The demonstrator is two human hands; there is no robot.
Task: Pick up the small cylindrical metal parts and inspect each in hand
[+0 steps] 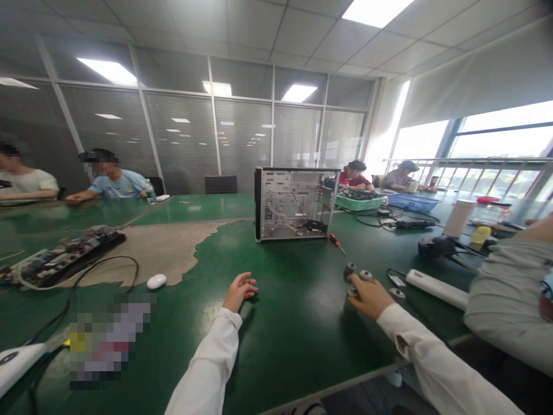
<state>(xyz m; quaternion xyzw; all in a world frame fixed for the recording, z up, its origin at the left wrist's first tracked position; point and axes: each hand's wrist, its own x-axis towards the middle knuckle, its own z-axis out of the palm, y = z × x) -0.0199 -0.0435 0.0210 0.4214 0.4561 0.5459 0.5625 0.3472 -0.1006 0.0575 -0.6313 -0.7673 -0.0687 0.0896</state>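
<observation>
My left hand [240, 291] is just above the green table, its fingers loosely bent and apart with nothing in them. Over on the right, the thumb and fingers of my right hand [370, 297] close around a small round metal cylinder [353, 293], which is partly hidden by them. Two more such cylinders, a dark one [349, 268] and a silver-topped one [365, 275], stand just beyond those fingers. Another metal cylinder [397, 294] sits right of my right wrist. Farther back stands an open computer case [298, 204], its inner frame and cables showing. A screwdriver [337, 243] lies beside it.
A white power strip [437, 289] and a person's sleeve [510, 294] are at right. Green [360, 202] and blue baskets [412, 202] stand behind. A white oval case [156, 281], cables and a long electronic assembly [69, 253] lie left. Several people sit around the table.
</observation>
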